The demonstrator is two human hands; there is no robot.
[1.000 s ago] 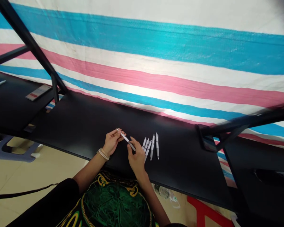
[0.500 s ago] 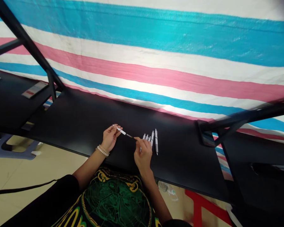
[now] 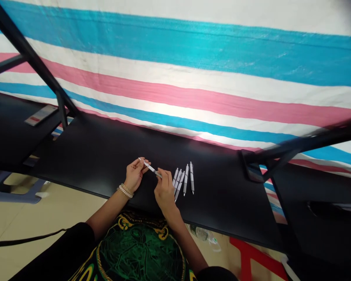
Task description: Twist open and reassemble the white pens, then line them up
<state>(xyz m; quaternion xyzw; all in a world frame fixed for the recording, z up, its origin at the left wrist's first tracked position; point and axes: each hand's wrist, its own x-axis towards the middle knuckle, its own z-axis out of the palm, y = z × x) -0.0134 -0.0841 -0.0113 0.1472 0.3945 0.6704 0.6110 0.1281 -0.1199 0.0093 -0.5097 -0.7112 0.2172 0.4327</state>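
A white pen [image 3: 150, 167] with a grey grip is held between my two hands, above the black table [image 3: 105, 152]. My left hand [image 3: 134, 173], with a beaded bracelet at the wrist, is closed on its white clicker end. On the grey grip end, the fingers of my right hand [image 3: 164, 189] are pinched, and they hide the tip. Barrel and grip look lined up; whether they are fully joined I cannot tell. Several similar white-and-grey pens [image 3: 186, 179] lie side by side on the table just right of my right hand.
Black metal frame legs rise at the left [image 3: 38, 64] and right [image 3: 251, 164]. Behind the table hangs a striped sheet [image 3: 175, 93]. A flat rectangular item [image 3: 41, 115] lies on the left table. Below are a red stool [image 3: 248, 255] and a plastic bottle [image 3: 200, 233].
My right hand has moved left toward my left hand. The thin dark refill seen between the barrel and my right fingers is now covered, and the grey grip is at the barrel.
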